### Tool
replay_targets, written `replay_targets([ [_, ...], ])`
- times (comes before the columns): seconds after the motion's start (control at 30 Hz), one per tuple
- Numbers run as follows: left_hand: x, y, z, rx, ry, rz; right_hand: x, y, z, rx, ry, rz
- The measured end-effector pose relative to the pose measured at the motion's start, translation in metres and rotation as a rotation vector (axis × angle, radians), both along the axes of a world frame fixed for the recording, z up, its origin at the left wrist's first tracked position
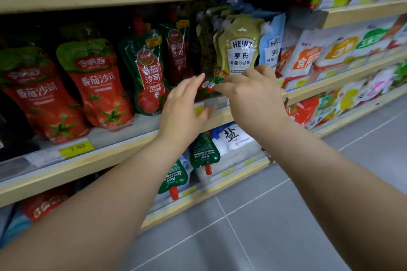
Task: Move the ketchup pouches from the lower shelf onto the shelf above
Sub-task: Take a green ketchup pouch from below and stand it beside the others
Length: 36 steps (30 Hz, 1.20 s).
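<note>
My right hand (248, 92) grips a green and red ketchup pouch (210, 84) lying at the front of the upper shelf (105, 156), just below the Heinz pouches. My left hand (185, 108) is beside it on the left, fingers spread, holding nothing. Two matching green ketchup pouches stand upright further left on that shelf (148, 75) (177, 50). On the lower shelf (198, 198), two green ketchup pouches (203, 152) (174, 179) lie with their red caps pointing outward over the front edge.
Red tomato ketchup pouches (99, 86) fill the left of the upper shelf. Yellow and blue Heinz pouches (241, 48) stand behind my hands. White salt bags (233, 136) sit on the lower shelf. More packets line the shelves at right. Grey tiled floor (286, 215) lies below.
</note>
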<state>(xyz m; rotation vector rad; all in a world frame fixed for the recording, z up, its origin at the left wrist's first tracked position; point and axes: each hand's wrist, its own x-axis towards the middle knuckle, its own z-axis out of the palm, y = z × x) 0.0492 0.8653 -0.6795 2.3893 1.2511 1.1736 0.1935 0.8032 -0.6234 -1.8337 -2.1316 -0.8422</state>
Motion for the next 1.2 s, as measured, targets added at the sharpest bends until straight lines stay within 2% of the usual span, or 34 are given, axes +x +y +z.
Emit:
replay_targets([
  [0.13,0.019,0.008,0.008,-0.037,-0.063,-0.051,0.001,0.003,0.005,0.158,0.026,0.127],
  [0.2,0.023,0.010,0.011,-0.028,-0.104,-0.034,0.002,0.007,0.005,0.319,0.038,0.223],
  [0.3,0.022,0.017,0.015,-0.104,-0.131,-0.016,0.004,0.013,-0.005,0.599,0.173,0.294],
  [0.37,0.019,0.024,0.019,-0.180,-0.169,-0.018,0.008,0.012,-0.019,0.646,0.287,0.240],
  [0.43,0.016,0.030,0.023,-0.229,-0.217,0.007,0.010,0.012,-0.035,0.548,0.446,0.195],
  [0.6,0.010,0.041,0.023,-0.348,-0.268,0.036,-0.005,0.034,-0.050,0.070,0.877,0.197],
  [0.73,0.006,0.039,0.021,-0.406,-0.235,0.030,-0.017,0.056,-0.050,0.000,0.999,0.219],
  [0.8,-0.003,0.032,0.014,-0.320,-0.122,0.116,-0.021,0.066,-0.054,0.020,0.975,0.185],
  [0.87,-0.018,0.020,0.003,-0.072,0.066,0.282,-0.025,0.074,-0.059,0.059,0.955,0.159],
  [0.97,-0.044,0.005,-0.016,0.201,0.258,0.350,-0.029,0.081,-0.066,0.107,0.947,0.141],
  [1.2,-0.064,0.004,-0.056,0.359,0.392,0.368,-0.031,0.096,-0.065,0.120,0.893,0.098],
])
